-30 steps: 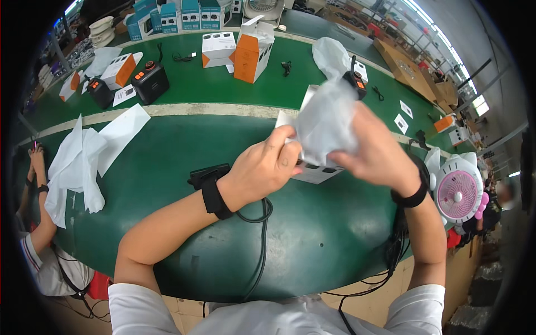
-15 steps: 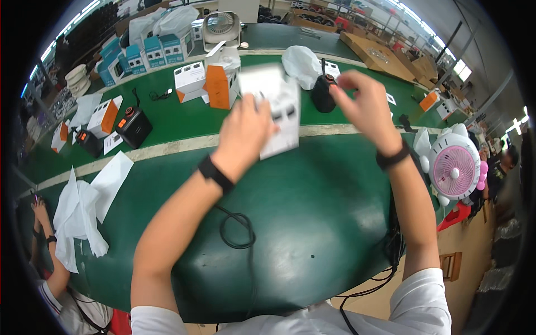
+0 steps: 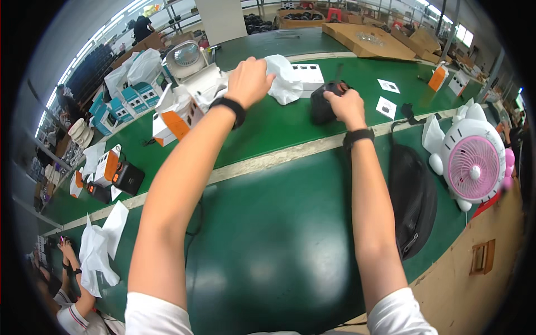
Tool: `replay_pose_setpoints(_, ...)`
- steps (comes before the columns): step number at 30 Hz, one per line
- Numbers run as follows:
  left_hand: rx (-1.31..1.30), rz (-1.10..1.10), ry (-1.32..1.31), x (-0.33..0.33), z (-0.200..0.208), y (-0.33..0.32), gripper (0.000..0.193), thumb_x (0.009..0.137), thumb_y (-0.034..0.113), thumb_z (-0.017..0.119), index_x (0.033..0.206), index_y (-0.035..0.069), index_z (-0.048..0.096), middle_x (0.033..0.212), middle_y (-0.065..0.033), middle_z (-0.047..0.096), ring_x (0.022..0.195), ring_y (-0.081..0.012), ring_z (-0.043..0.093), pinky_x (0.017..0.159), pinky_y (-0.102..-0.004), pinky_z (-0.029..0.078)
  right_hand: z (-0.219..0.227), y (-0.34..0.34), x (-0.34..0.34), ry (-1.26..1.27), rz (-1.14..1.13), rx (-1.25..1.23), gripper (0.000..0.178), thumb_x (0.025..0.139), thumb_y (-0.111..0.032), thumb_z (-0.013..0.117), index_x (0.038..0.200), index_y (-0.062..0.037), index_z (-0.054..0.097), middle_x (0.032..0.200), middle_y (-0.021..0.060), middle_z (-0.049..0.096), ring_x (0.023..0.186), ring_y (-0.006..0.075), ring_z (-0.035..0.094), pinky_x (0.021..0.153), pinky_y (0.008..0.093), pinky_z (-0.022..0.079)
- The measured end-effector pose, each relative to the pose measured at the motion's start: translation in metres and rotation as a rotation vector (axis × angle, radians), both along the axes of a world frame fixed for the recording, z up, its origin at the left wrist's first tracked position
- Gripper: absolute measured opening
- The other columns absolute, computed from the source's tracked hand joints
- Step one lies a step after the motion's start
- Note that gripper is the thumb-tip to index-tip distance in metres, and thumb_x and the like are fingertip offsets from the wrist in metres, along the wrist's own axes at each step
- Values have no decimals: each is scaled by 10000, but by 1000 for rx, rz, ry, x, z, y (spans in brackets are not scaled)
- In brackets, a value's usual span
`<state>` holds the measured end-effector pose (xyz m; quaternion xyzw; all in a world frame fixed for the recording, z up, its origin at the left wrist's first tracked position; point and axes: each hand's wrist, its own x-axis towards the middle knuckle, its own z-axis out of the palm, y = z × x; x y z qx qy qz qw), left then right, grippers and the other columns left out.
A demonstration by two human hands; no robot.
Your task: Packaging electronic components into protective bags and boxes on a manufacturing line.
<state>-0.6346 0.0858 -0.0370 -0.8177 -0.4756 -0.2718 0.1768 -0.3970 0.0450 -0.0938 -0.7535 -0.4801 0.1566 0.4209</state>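
Note:
My right hand [image 3: 347, 108] is closed around a black boxy device [image 3: 324, 104] with an orange ring on top and a short antenna, at the green table's far side. My left hand [image 3: 249, 82] hovers further left, back of the hand up, its fingers bent and mostly hidden. Its thumb side is close to a crumpled white plastic bag [image 3: 285, 80]; whether they touch I cannot tell. A white box [image 3: 308, 78] with dark pictures stands behind the bag. Left of my left wrist lies an open white box [image 3: 204, 81], partly covered by the arm.
An orange-and-white carton [image 3: 177, 124] stands left of my forearm. Teal boxes [image 3: 137, 98] and a small fan [image 3: 185, 59] are behind it. To the right are printed cards [image 3: 386, 107], a black pouch [image 3: 412, 195] and a pink-and-white fan [image 3: 473, 167]. Another person's hand [image 3: 66, 245] works at lower left.
My left hand no longer holds the white printed box and has moved up toward the plastic bag. My right hand has come down onto the black device and gripped it. The view has shifted.

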Motion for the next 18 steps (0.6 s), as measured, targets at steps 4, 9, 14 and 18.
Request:
replay_pose_setpoints(4, -237, -6, -247, 26, -14, 129, 407, 887, 352, 531, 950, -33, 649, 967, -249, 640, 909, -395, 614, 833, -412, 476, 15, -11, 32, 483, -73, 252, 518, 708, -343, 713, 1043, 43, 632, 1001, 219, 658, 938, 308, 638, 848, 362, 472)
replay_pose_setpoints(9, -791, 120, -410, 47, -26, 198, 510, 785, 69, 492, 1293, 29, 474, 948, -132, 603, 664, -184, 622, 435, -311, 428, 35, -18, 43, 613, -92, 648, 391, 735, -267, 729, 925, 49, 598, 868, 119, 647, 729, 197, 632, 628, 321, 521)
replay_pose_setpoints(14, -777, 147, -161, 35, -26, 169, 246, 735, 8, 510, 927, -17, 661, 709, -105, 646, 609, -163, 626, 498, -339, 468, 89, -48, 11, 921, 326, 706, 336, 764, -234, 739, 965, 0, 607, 899, 69, 634, 781, 160, 608, 698, 318, 511)
replay_pose_setpoints(18, -102, -375, -117, 39, 24, 36, 166, 754, -7, 501, 862, -8, 627, 892, -245, 590, 868, -430, 555, 753, -419, 464, 117, -85, 7, 1019, 632, 849, 301, 827, -241, 675, 1009, -7, 622, 920, 63, 650, 811, 158, 621, 745, 342, 516)
